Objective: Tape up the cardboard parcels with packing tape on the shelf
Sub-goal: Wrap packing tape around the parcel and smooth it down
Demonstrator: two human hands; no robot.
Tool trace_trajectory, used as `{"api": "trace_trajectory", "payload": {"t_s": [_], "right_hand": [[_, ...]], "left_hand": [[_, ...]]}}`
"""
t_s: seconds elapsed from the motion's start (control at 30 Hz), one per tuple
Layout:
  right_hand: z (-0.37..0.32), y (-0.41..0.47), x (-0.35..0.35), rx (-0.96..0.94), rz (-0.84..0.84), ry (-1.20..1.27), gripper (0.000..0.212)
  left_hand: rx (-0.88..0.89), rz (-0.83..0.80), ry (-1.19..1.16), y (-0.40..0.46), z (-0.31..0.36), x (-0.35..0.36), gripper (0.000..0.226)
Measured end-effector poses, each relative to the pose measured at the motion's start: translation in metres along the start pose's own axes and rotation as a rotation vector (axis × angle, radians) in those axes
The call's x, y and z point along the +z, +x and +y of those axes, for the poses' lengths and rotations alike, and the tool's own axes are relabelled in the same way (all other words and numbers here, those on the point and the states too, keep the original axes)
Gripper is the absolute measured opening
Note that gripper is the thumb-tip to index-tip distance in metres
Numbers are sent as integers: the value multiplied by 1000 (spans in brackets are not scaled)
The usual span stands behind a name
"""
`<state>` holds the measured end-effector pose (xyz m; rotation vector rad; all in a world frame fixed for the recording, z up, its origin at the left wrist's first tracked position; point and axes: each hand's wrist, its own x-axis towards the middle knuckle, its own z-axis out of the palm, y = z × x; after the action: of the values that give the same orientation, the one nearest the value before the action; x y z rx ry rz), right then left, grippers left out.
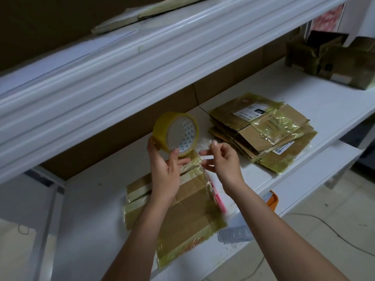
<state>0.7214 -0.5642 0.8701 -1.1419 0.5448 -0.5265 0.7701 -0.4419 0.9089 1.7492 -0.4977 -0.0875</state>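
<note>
Just above the cardboard parcel [182,203], both hands are busy with the tape. The left hand [165,171] grips the roll of packing tape [176,134] from below, thumb on its yellowish outer wall and fingers across the open face of the core. The right hand [220,159] pinches the free end of the tape [205,147] between thumb and forefinger, its other fingers loosely spread.

Judging by this, the step in hand is drawing out a fresh length to lay over the parcel's far edge. To do it well, the strip should be kept taut and flat between roll and pinch, so it does not fold back on itself, then lowered squarely over the flap seam and smoothed down from the middle.

That parcel lies flat on the white shelf [304,110], directly under the hands. It is dull brown card, creased, with glossy, wrinkled bands of yellow-tinted tape already along its edges. Something thin and pink [220,199] shows along its right side.

Right of the parcel sits a stack of flattened parcels [261,130], likewise wrapped in crinkled tape and bearing white labels. Farther right, at the back, stands a bulkier taped box [332,61].
</note>
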Motion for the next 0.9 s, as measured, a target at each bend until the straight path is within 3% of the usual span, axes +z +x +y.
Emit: {"api": "trace_trajectory", "payload": {"t_s": [0.1,0.23,0.47,0.67,0.9], "right_hand": [[-5,-1,-2,-39,54,-20,27],[-14,0,-9,-34,117,-8,26],[-14,-10,-12,70,66,5,24],[-11,-27,-3,-3,77,-60,22],[-12,-32,4,-34,37,-59,22]], "left_hand": [[19,-12,39,-5,8,1,74],[41,-68,115,-6,9,-4,70],[72,-57,279,-15,2,-31,70],[41,-6,233,-24,-9,-32,63],[40,39,193,-18,-9,-26,70]]}}
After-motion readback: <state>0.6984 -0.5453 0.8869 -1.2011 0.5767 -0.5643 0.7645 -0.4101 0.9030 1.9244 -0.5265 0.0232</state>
